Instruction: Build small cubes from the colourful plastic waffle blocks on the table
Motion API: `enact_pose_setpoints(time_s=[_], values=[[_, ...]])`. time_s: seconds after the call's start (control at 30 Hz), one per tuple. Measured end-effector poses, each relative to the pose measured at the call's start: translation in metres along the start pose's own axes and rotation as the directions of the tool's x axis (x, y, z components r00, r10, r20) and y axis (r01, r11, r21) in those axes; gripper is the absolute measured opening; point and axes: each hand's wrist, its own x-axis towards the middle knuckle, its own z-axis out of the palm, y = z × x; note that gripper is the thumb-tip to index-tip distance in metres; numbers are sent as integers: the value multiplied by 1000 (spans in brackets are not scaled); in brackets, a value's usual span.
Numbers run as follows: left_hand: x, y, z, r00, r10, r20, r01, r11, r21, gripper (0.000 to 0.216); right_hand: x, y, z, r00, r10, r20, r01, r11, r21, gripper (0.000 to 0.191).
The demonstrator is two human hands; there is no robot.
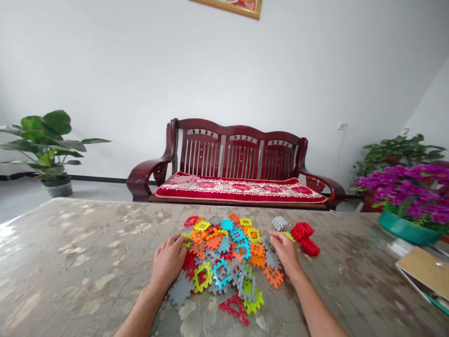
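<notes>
A heap of flat plastic interlocking pieces [222, 270] with toothed edges lies between my hands, in orange, blue, grey, lime green and red. My left hand [169, 259] rests at the heap's left side, its fingers reaching over a lime green piece [185, 242]. Below that hand is a large grey piece [180, 290]. At the heap's right edge is my right hand [286, 251], thumb and forefinger close together beside grey pieces [271, 259]; anything between them is too small to make out. Just beyond this hand are a grey stack [279, 223] and red stacks [302, 231].
The patterned table [87, 262] spreads widely to both sides. At its right stand a teal planter [409, 228] of purple flowers and a brown notebook [426, 269]. A wooden bench [242, 154] is beyond the table, with a potted plant [58, 187] on the floor at left.
</notes>
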Motion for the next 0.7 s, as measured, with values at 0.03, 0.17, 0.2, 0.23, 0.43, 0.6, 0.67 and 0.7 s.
enact_pose_setpoints(time_s=[0.03,0.17,0.2,0.23,0.43,0.6,0.67,0.7], values=[[0,0,0,1000,-3,-2,3,1000,0,39,-2,1,1,1000,6,6,-6,1000,-6,40],[0,0,1,1000,-5,-10,5,1000,-12,39,-7,3,2,1000,12,18,-10,994,-107,44],[0,0,1,1000,-5,-10,5,1000,-15,39,-8,3,1,1000,0,25,4,989,-151,45],[0,-1,1,1000,-5,-10,5,1000,-17,39,-9,2,1,999,-14,36,21,979,-201,46],[1,-3,3,1000,0,-9,0,1000,-5,39,-16,-9,-4,995,-25,92,68,866,-495,47],[1,-1,0,1000,6,14,-6,1000,28,42,-16,-14,-3,995,18,94,33,856,-517,45],[0,0,0,1000,7,13,-7,999,31,42,-16,-15,-3,997,40,68,3,846,-534,47],[0,0,-1,1000,6,9,-7,1000,30,42,-17,-16,-4,998,46,53,-9,836,-549,48]])
